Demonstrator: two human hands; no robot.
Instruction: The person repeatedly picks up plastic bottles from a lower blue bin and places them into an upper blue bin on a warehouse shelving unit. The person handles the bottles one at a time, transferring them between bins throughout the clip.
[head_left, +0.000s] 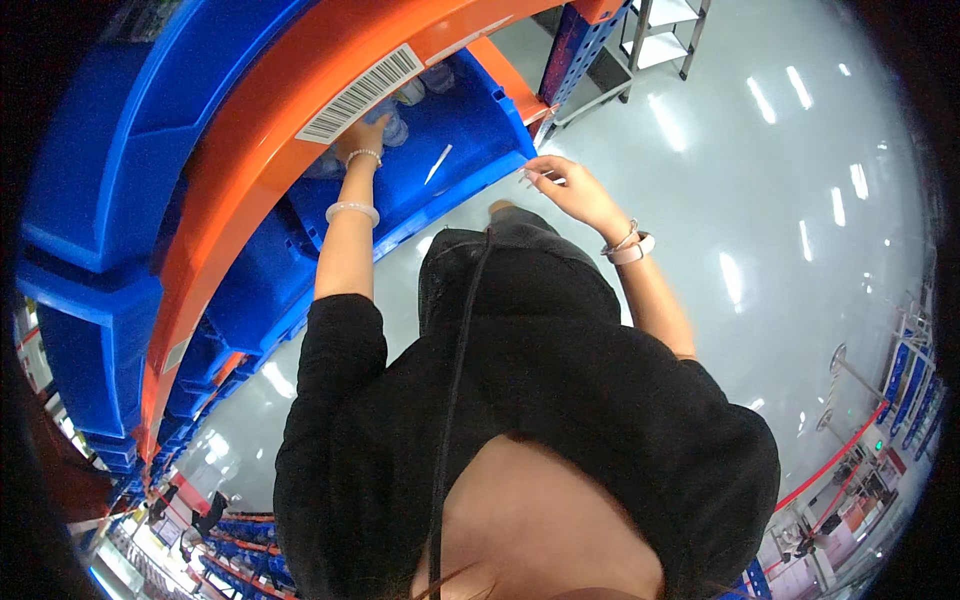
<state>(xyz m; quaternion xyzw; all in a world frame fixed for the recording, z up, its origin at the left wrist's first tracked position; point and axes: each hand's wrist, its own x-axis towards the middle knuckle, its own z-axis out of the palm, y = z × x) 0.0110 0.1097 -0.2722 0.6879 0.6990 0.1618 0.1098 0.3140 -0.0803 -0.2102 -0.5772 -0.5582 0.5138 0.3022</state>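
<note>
My left hand reaches under the orange shelf beam into a blue plastic bin. Its fingers are at a clear plastic-wrapped item; the beam partly hides the hand, so its grip is unclear. More wrapped items lie towards the bin's back. A thin white strip rests on the bin floor. Outside the bin's front right corner, my right hand holds small, thin whitish items between bent fingers; their kind cannot be told.
The orange shelf beam, bearing a barcode label, curves over the bins. More blue bins line the rack to the left. A blue upright post stands beyond the bin, near a step ladder. A red barrier belt is at lower right.
</note>
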